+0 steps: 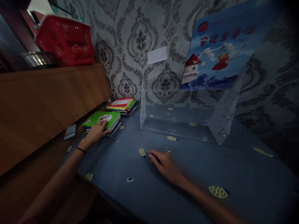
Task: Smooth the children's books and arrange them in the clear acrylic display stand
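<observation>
My left hand [98, 131] lies on a small stack of books with a green book [93, 117] on top. Its fingers stretch over the green cover, and the thumb is apart, beside the stack's near edge. My right hand [163, 161] is low over the blue patterned tablecloth [154, 193], with loosely bent fingers and nothing between them. Whether it touches the cloth I cannot tell. A clear plastic rack [219, 132] stands beyond it, and a blue picture book [210, 62] with red Chinese characters is upright at the rack's back.
Behind the green book is another stack of books with red and yellow covers [121, 104]. To the left, a wooden cabinet [53, 96] carries a red basket [70, 43] and a metal bowl [38, 59]. A white paper slip [157, 55] shows against the patterned wall [140, 28].
</observation>
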Motion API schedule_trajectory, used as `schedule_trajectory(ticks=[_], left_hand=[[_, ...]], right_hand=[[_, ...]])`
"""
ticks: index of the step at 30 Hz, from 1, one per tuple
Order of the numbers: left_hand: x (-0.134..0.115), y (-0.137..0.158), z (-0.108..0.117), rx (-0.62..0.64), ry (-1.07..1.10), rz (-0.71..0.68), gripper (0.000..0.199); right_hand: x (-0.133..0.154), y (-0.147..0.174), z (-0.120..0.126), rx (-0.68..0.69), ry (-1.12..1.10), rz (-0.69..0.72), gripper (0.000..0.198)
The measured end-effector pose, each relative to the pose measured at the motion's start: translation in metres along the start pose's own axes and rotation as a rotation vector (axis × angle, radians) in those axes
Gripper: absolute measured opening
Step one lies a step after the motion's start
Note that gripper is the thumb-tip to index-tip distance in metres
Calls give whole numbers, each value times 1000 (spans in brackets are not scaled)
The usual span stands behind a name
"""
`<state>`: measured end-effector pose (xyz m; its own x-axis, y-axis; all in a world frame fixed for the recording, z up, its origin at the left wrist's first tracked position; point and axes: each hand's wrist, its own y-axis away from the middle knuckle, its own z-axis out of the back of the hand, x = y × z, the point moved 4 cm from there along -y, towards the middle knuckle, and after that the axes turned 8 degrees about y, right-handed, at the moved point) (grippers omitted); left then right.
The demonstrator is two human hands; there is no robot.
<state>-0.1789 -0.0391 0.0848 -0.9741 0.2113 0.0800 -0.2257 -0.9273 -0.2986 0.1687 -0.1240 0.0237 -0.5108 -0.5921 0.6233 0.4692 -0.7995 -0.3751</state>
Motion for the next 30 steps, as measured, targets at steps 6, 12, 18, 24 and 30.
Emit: schedule_trajectory(ticks=[6, 12, 18, 24, 30], left_hand=[[-11, -2, 6, 33, -135, 9, 35], [-15, -9, 19, -12, -158, 88, 28], [-35, -6, 22, -77, -171, 120, 30], [-73, 16, 16, -229, -113, -104, 29], [-98, 39, 23, -369, -82, -324, 34]], right_hand=[[3, 0, 2, 19, -18, -22, 37], [2, -2, 1, 37, -29, -49, 37], [-7, -7, -1, 78, -195, -126, 31], [-12, -34, -24, 117, -601, -234, 30], [7, -81, -56, 152, -1224, -520, 32]])
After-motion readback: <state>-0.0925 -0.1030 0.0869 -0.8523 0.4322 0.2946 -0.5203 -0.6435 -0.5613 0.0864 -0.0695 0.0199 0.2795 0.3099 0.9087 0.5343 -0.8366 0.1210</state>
